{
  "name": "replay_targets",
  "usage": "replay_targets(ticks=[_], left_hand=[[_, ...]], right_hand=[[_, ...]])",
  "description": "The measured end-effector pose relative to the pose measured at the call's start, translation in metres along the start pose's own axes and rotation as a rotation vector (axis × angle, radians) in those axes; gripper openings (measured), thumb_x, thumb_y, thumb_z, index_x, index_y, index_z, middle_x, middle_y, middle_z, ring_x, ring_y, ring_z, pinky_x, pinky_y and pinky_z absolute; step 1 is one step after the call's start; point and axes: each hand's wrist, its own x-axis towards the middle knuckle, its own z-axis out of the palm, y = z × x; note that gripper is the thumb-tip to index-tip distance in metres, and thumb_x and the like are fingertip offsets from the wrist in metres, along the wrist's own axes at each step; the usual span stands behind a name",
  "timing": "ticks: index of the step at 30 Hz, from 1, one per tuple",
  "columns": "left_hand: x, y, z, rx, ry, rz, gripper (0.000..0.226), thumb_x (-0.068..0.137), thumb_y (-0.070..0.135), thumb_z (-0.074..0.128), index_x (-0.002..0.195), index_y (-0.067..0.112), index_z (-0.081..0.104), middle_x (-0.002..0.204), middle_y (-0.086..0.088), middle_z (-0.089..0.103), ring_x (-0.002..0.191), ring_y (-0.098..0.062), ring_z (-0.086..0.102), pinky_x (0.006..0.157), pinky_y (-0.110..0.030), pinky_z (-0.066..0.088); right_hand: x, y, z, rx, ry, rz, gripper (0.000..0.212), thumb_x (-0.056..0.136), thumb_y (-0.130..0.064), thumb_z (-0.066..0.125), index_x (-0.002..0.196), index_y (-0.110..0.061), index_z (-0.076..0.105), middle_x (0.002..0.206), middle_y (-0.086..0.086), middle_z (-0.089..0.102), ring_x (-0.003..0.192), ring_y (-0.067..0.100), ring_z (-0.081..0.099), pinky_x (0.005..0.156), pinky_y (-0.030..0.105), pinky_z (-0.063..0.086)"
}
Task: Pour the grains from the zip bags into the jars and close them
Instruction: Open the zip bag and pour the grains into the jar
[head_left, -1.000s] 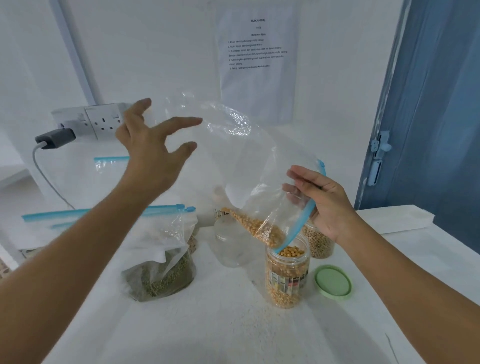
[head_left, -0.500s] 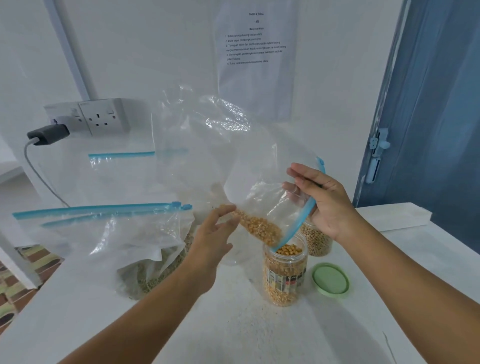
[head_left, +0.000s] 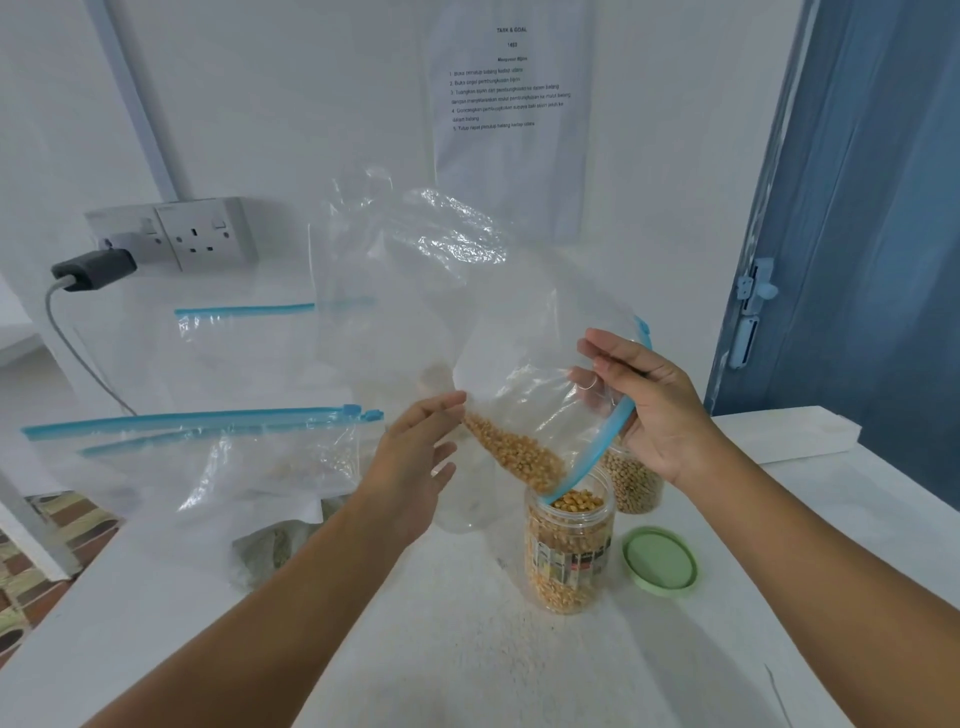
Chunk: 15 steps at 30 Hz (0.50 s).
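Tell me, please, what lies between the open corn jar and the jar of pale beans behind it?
In the head view, the zip bag's blue zipper edge dips between the corn jar and the bean jar, held by the right hand.

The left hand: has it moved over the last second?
Yes. The left hand dropped from up beside the wall socket to the underside of the zip bag, near the grains.

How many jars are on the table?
3: a corn jar under the bag being poured, a bean jar behind it by the right hand, and a clear jar behind the left hand. Bags may hide others.
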Motion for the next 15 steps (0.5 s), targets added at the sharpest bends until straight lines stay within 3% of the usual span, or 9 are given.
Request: replay_targets(ticks=[3,5,7,10,13,15], left_hand=[[0.007,0.004,-0.002,-0.055,0.0,0.03,0.015,0.096,0.016,0.072,0.108,0.023,0.077,0.098,0.006,0.078,0.117,-0.023,0.063,0.109,-0.041,0.043],[0.007,0.008,0.0,-0.072,0.007,0.033,0.013,0.099,0.016,0.069,0.109,0.021,0.075,0.095,0.002,0.076,0.108,-0.022,0.065,0.107,-0.041,0.045],[0.006,0.009,0.002,-0.073,0.024,0.007,0.011,0.101,0.017,0.067,0.108,0.02,0.075,0.107,-0.002,0.069,0.106,-0.02,0.063,0.107,-0.042,0.047],[0.005,0.008,0.005,-0.091,0.015,-0.083,0.011,0.095,0.022,0.077,0.105,0.022,0.076,0.127,-0.01,0.055,0.12,-0.027,0.057,0.11,-0.047,0.049],[0.005,0.007,0.008,-0.118,-0.052,-0.176,0.046,0.083,0.025,0.087,0.12,0.02,0.06,0.143,-0.018,0.046,0.138,-0.04,0.046,0.113,-0.052,0.046],[0.007,0.007,0.01,-0.138,-0.097,-0.181,0.067,0.08,0.028,0.089,0.135,0.022,0.052,0.15,-0.02,0.043,0.142,-0.042,0.043,0.111,-0.048,0.046]], right_hand=[[0.0,-0.001,0.0,0.004,0.009,-0.005,0.03,0.09,0.0,0.064,0.099,-0.021,0.085,0.113,0.002,0.078,0.095,0.021,0.077,0.082,0.031,0.063],[0.0,-0.001,-0.001,0.012,0.015,-0.005,0.029,0.09,-0.001,0.065,0.099,-0.021,0.085,0.113,0.002,0.078,0.095,0.021,0.076,0.081,0.031,0.063],[0.001,-0.001,-0.001,0.016,0.018,0.0,0.029,0.09,-0.002,0.065,0.1,-0.021,0.084,0.115,0.003,0.077,0.096,0.022,0.076,0.081,0.032,0.062],[0.0,0.0,-0.001,0.02,0.018,0.004,0.028,0.088,-0.003,0.066,0.102,-0.02,0.084,0.116,0.003,0.077,0.095,0.021,0.076,0.079,0.031,0.062],[0.0,0.0,0.0,0.025,0.015,0.007,0.028,0.084,-0.005,0.068,0.101,-0.02,0.084,0.114,0.003,0.077,0.094,0.021,0.076,0.078,0.03,0.062],[-0.001,0.0,0.001,0.029,0.012,0.012,0.028,0.085,-0.004,0.067,0.101,-0.02,0.084,0.114,0.003,0.078,0.093,0.02,0.076,0.077,0.029,0.062]])
